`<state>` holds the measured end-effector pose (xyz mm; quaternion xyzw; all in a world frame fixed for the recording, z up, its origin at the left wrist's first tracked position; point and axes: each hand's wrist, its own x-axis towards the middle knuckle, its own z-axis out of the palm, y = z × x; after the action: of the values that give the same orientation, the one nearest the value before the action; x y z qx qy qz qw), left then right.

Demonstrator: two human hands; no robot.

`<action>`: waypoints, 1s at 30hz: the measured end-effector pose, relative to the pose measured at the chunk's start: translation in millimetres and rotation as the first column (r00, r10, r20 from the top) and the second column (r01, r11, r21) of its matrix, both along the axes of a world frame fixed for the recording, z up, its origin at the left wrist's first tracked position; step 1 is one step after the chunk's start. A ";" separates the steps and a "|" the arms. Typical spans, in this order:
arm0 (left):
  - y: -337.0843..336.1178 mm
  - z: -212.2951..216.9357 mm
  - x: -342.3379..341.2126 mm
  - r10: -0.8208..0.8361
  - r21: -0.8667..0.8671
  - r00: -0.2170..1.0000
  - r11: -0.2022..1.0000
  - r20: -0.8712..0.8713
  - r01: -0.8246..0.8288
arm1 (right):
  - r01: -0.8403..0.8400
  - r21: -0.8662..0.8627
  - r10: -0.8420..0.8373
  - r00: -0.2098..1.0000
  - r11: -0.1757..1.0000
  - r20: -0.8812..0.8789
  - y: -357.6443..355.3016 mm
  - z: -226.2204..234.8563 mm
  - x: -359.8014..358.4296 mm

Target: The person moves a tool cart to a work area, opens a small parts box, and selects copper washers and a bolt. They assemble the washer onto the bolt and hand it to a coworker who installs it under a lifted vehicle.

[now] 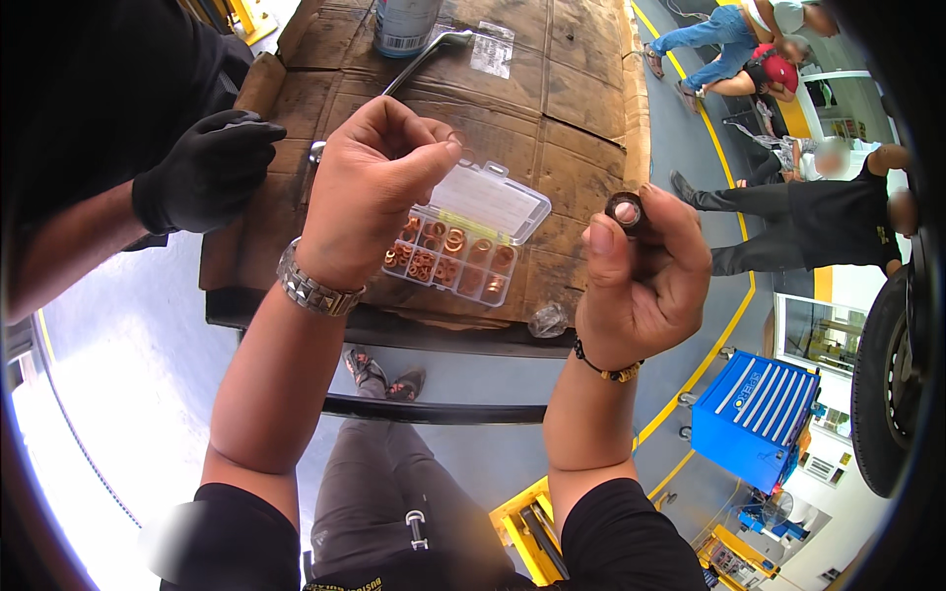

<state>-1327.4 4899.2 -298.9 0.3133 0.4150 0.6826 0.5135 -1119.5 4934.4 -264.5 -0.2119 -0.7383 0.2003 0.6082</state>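
Note:
My left hand (pixel 379 172) is closed in a pinch over the table. Between its thumb and forefinger a thin reddish edge shows, which looks like a copper washer seen nearly edge-on. On the right, my right hand (pixel 645 271) grips a small dark round part (pixel 613 223) by its rim, and its hole faces me. Between and beyond the hands lies a clear plastic case (pixel 527 204) with its lid raised. Copper washers (pixel 422 264) of several sizes fill its compartments. The left wrist partly hides the case's left end.
Worn cardboard (pixel 581 74) covers the table. A crumpled clear plastic bag (pixel 548 319) lies at its near edge. Farther off are a metal-handled tool (pixel 424 61) and a can (pixel 406 25). A co-worker's black-gloved hand (pixel 212 167) is at left. A blue tool cabinet (pixel 749 419) stands right.

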 end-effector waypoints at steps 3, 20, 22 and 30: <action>-0.7 -0.2 -0.2 -0.047 0.009 0.999 0.999 -0.026 0.048 | -0.007 -0.034 0.006 1.000 0.999 -0.014 0.5 -0.4 0.2; -10.9 1.9 17.1 -0.471 0.173 0.600 0.675 -0.647 0.717 | -0.001 -0.663 0.209 0.950 0.748 0.233 59.5 12.1 -39.2; -11.0 2.8 14.7 -0.447 0.165 0.590 0.687 -0.672 0.708 | -0.051 -0.681 0.245 0.950 0.730 0.192 66.0 14.1 -42.6; -11.0 2.0 11.0 -0.410 0.143 0.559 0.701 -0.721 0.698 | 0.040 -0.696 0.253 0.915 0.717 0.313 82.6 14.8 -38.6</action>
<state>-1316.4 4888.2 -296.9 0.7440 0.2849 0.4002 0.4529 -1158.1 5017.0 -249.7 -0.4139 -0.7263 0.4498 0.3145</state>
